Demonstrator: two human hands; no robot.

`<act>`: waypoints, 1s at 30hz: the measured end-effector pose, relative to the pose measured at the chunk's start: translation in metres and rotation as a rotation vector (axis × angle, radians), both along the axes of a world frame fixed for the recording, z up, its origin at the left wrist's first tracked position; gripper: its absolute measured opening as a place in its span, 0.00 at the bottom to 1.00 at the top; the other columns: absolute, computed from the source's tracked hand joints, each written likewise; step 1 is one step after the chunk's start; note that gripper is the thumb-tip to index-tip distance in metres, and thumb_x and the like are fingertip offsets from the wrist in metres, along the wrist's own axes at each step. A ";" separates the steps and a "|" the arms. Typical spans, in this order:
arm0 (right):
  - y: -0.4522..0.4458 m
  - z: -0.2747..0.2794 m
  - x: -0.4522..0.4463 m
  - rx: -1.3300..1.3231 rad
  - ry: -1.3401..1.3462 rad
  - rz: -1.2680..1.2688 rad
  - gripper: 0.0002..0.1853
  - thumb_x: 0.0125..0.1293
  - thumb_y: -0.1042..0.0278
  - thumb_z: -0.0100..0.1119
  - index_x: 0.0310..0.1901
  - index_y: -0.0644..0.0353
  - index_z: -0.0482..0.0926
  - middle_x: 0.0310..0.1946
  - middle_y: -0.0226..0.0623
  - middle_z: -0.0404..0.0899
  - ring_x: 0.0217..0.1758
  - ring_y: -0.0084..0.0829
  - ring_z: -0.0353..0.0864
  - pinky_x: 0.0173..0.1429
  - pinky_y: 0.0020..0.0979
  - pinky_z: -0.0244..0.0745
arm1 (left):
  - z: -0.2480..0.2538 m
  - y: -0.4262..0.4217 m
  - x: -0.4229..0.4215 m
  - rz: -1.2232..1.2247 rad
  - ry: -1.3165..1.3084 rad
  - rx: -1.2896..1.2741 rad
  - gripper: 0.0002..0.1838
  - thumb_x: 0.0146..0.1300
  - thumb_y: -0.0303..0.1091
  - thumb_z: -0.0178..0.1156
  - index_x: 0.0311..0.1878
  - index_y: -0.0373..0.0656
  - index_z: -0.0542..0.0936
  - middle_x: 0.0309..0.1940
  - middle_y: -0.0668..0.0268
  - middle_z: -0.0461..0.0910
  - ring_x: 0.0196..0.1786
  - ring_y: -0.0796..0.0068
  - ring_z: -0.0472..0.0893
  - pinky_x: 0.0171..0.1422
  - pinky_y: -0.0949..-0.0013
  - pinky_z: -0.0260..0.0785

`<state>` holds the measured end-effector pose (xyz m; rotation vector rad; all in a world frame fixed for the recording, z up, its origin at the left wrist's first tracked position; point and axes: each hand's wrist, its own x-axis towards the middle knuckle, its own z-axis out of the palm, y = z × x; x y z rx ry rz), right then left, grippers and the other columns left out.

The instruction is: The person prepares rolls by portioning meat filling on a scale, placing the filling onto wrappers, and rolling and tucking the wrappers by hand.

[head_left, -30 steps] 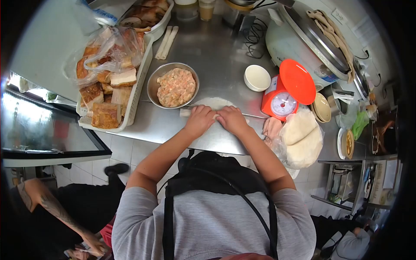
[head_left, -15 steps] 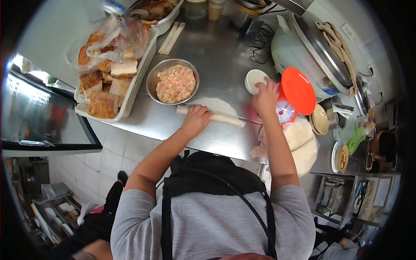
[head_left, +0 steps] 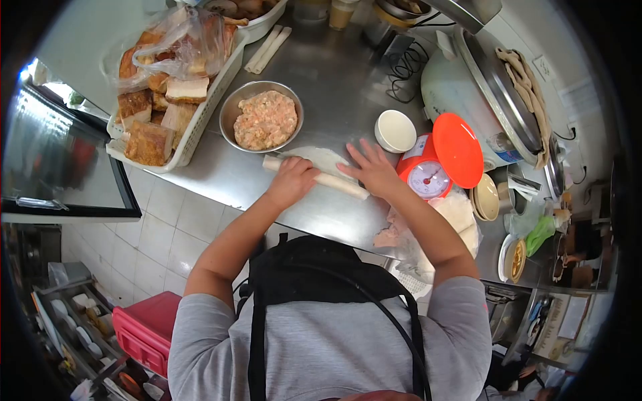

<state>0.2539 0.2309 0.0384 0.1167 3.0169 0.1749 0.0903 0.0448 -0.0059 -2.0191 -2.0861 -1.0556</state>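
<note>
A long white roll of thin wrapper [head_left: 344, 186] lies near the counter's front edge. My left hand [head_left: 293, 182] is closed over its left part. Just behind the roll, a thin pale round wrapper sheet [head_left: 319, 158] lies flat on the steel. My right hand [head_left: 372, 170] has its fingers spread by the sheet's right side; whether the fingertips touch it I cannot tell. Behind that hand stands a small white bowl [head_left: 394, 131], its contents not distinguishable. A metal bowl [head_left: 224, 123] of pinkish minced filling [head_left: 265, 120] sits to the left. Two similar rolls [head_left: 269, 49] lie farther back.
A red scale [head_left: 429, 175] with a tilted red pan [head_left: 457, 150] stands right, beside a stack of pale wrappers in plastic [head_left: 458, 217]. A white basket [head_left: 200, 130] of browned meat blocks [head_left: 148, 142] sits at left. A large lidded pot [head_left: 461, 100] stands behind.
My right hand has left the small white bowl and come down-left to the wrapper sheet, fingers spreading. My left hand stays on the roll. At lower left, a dark-clothed person is gone; a red bin shows.
</note>
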 end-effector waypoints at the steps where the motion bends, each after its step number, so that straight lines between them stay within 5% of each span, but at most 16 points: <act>1: 0.001 -0.007 -0.008 0.047 0.060 -0.010 0.30 0.59 0.73 0.45 0.61 0.29 0.65 0.69 0.38 0.50 0.72 0.50 0.44 0.69 0.52 0.45 | 0.001 0.000 0.000 0.000 -0.003 -0.001 0.17 0.43 0.29 0.64 0.40 0.47 0.79 0.39 0.68 0.72 0.47 0.65 0.69 0.55 0.62 0.61; 7: 0.003 0.003 0.037 0.033 -0.040 0.036 0.30 0.58 0.71 0.48 0.62 0.29 0.64 0.67 0.40 0.52 0.70 0.50 0.48 0.68 0.54 0.45 | 0.001 -0.001 -0.002 0.003 -0.013 -0.004 0.15 0.44 0.30 0.64 0.39 0.47 0.79 0.39 0.68 0.72 0.47 0.66 0.69 0.54 0.62 0.61; 10: 0.008 0.046 0.046 -0.019 -0.179 0.010 0.27 0.55 0.73 0.50 0.58 0.40 0.70 0.66 0.42 0.56 0.69 0.48 0.50 0.68 0.54 0.45 | 0.001 0.000 -0.002 0.005 -0.013 -0.006 0.16 0.43 0.29 0.64 0.40 0.47 0.79 0.39 0.68 0.72 0.47 0.65 0.69 0.54 0.62 0.61; 13: 0.039 0.037 0.023 0.011 0.300 -0.391 0.22 0.50 0.76 0.52 0.50 0.52 0.76 0.63 0.45 0.59 0.68 0.47 0.53 0.68 0.51 0.46 | -0.001 -0.001 -0.002 0.003 -0.007 -0.013 0.16 0.44 0.30 0.64 0.40 0.48 0.80 0.39 0.68 0.72 0.47 0.65 0.69 0.54 0.62 0.60; 16: 0.044 0.032 0.001 0.274 -0.046 -0.636 0.19 0.47 0.80 0.51 0.43 0.59 0.79 0.61 0.46 0.62 0.67 0.45 0.55 0.68 0.47 0.49 | 0.009 -0.005 -0.002 0.049 0.017 0.004 0.16 0.44 0.32 0.65 0.40 0.48 0.80 0.40 0.67 0.72 0.47 0.65 0.69 0.55 0.60 0.59; 19: 0.036 0.044 -0.006 -0.080 0.422 -0.564 0.20 0.47 0.78 0.52 0.44 0.56 0.79 0.61 0.45 0.62 0.67 0.46 0.54 0.67 0.45 0.50 | 0.013 -0.014 -0.011 0.113 0.032 -0.047 0.17 0.44 0.33 0.65 0.42 0.48 0.79 0.41 0.66 0.72 0.48 0.64 0.69 0.56 0.59 0.58; 21: 0.021 0.032 -0.012 -0.446 0.350 -0.372 0.22 0.46 0.79 0.52 0.45 0.51 0.79 0.62 0.43 0.61 0.69 0.46 0.51 0.69 0.46 0.48 | 0.009 -0.022 -0.020 0.155 0.021 -0.072 0.18 0.45 0.34 0.65 0.43 0.47 0.79 0.42 0.65 0.72 0.49 0.64 0.69 0.56 0.59 0.58; 23: 0.002 0.001 -0.027 -0.507 0.099 -0.187 0.26 0.52 0.78 0.49 0.53 0.42 0.75 0.66 0.41 0.55 0.71 0.48 0.46 0.71 0.46 0.43 | 0.001 -0.025 -0.031 0.191 0.006 -0.055 0.20 0.45 0.34 0.65 0.45 0.47 0.78 0.42 0.65 0.72 0.49 0.64 0.69 0.56 0.60 0.58; 26: -0.015 -0.003 -0.036 -0.174 -0.044 -0.215 0.27 0.61 0.75 0.41 0.60 0.34 0.67 0.69 0.41 0.47 0.73 0.48 0.41 0.72 0.48 0.39 | -0.009 -0.026 -0.038 0.169 -0.003 -0.089 0.21 0.46 0.34 0.65 0.46 0.47 0.77 0.43 0.65 0.72 0.50 0.63 0.69 0.56 0.61 0.58; 30: -0.024 0.013 -0.042 -0.066 -0.180 -0.180 0.26 0.65 0.69 0.37 0.64 0.30 0.61 0.71 0.40 0.42 0.73 0.51 0.37 0.71 0.52 0.36 | -0.007 -0.027 -0.039 0.156 -0.033 -0.098 0.20 0.46 0.34 0.65 0.46 0.47 0.78 0.43 0.66 0.72 0.50 0.64 0.69 0.55 0.61 0.59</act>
